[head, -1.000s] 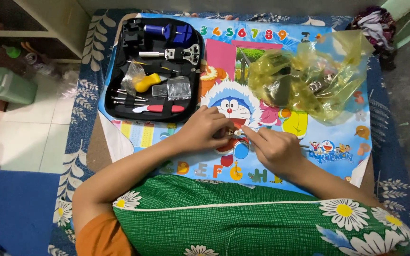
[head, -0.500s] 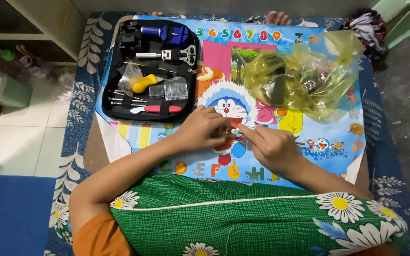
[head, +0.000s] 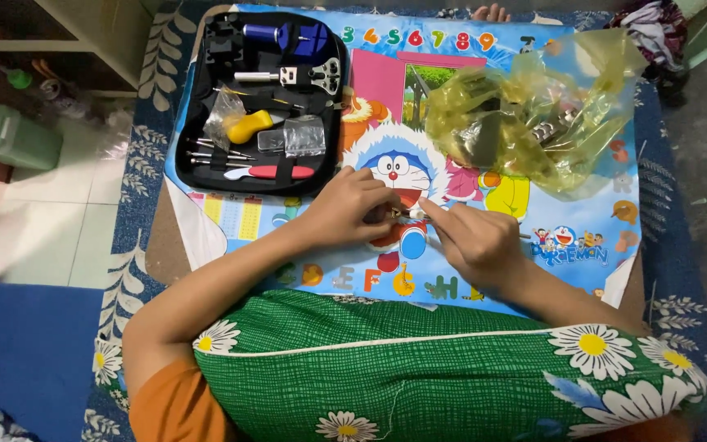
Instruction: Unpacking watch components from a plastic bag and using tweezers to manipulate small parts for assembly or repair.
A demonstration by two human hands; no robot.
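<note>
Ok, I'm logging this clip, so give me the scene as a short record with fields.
surface: cartoon play mat on a low table
left hand: pinching a small metal item, too small to identify
right hand: fingers at the same item
tool case: open, black, upper left of mat
yellow plastic bag: crumpled, upper right
lap: green floral pillow

Blk tool case [head: 198, 123] at 11 o'clock; yellow plastic bag [head: 533, 123] at 1; blue cartoon mat [head: 583, 221]; green grid pillow [head: 419, 376] w/ daisies at 6.
</note>
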